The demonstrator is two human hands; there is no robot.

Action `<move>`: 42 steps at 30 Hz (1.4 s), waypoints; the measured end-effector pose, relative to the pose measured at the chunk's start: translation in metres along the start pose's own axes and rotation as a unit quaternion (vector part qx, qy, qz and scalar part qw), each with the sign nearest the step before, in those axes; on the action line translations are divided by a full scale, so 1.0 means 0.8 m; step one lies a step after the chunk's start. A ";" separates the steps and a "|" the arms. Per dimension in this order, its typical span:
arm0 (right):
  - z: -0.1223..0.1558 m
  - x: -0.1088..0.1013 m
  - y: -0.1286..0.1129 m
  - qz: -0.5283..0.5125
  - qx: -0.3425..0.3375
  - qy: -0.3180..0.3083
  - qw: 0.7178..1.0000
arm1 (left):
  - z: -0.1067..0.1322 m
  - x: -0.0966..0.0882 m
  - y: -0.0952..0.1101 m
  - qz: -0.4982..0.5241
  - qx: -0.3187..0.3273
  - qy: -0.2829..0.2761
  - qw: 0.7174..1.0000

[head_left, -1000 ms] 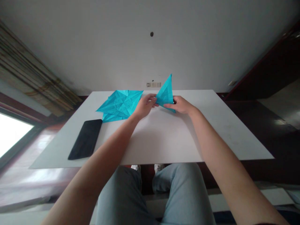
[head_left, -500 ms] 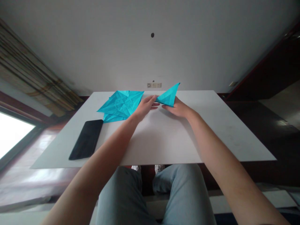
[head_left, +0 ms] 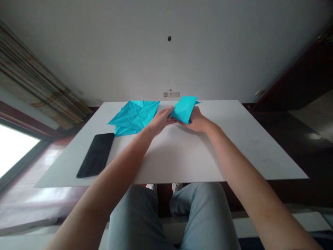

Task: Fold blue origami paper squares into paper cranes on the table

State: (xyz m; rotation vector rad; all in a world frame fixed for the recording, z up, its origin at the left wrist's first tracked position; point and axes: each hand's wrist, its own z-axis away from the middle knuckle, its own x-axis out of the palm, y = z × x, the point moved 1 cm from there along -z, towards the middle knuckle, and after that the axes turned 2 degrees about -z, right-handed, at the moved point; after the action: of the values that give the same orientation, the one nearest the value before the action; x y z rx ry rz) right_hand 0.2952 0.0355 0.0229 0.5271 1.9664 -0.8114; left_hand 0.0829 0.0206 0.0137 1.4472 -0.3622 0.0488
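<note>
A folded piece of turquoise paper (head_left: pixel 183 109) is held above the far middle of the white table (head_left: pixel 179 156), its broad face toward me. My left hand (head_left: pixel 161 121) pinches its left edge, thumb on top and fingers beneath. At the right edge my right hand (head_left: pixel 197 119) grips it from behind and below; the paper hides part of those fingers. A small pointed flap sticks out past the paper's right side. Left of my left hand, creased turquoise paper sheets (head_left: pixel 135 116) lie spread on the table.
A black phone-like slab (head_left: pixel 95 155) lies at the table's left, near its front edge. Wall sockets (head_left: pixel 171 94) sit on the wall behind the table. My knees (head_left: pixel 205 201) are under the near edge. A curtain (head_left: pixel 33 76) hangs at the left.
The folded paper has turned from a narrow upright triangle to a broader four-sided face, its tip no longer pointing up. Both hands stay at nearly the same spot; the right has shifted slightly.
</note>
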 end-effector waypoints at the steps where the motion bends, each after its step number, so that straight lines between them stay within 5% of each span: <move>1: 0.000 0.001 0.003 0.023 -0.004 0.007 1.000 | 0.000 0.000 0.000 0.007 0.002 0.002 1.000; 6: 0.000 0.005 0.012 0.109 0.015 0.043 0.993 | -0.001 -0.003 0.002 0.046 0.018 0.001 0.999; 12: 0.000 0.007 0.019 0.098 0.026 0.105 0.989 | -0.003 -0.010 0.003 0.049 0.055 -0.019 0.997; 18: 0.000 0.001 0.029 -0.001 0.014 0.181 0.983 | -0.016 -0.020 -0.004 0.066 0.111 0.013 0.992; 25: -0.009 0.001 0.029 -0.271 0.055 0.167 0.946 | -0.015 -0.020 -0.002 0.055 0.139 0.000 0.989; 31: -0.009 -0.011 0.036 -0.274 0.067 0.206 0.937 | -0.007 -0.015 0.006 0.009 0.163 0.006 0.987; 42: -0.006 -0.012 0.038 -0.362 0.082 0.179 0.911 | -0.024 -0.031 0.000 0.008 0.195 0.114 0.974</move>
State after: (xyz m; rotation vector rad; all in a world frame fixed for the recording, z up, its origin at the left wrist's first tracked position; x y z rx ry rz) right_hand 0.3165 0.0594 0.0227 0.0070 2.4857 -1.4255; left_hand 0.0635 0.0437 0.0056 1.8050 -0.1786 0.3109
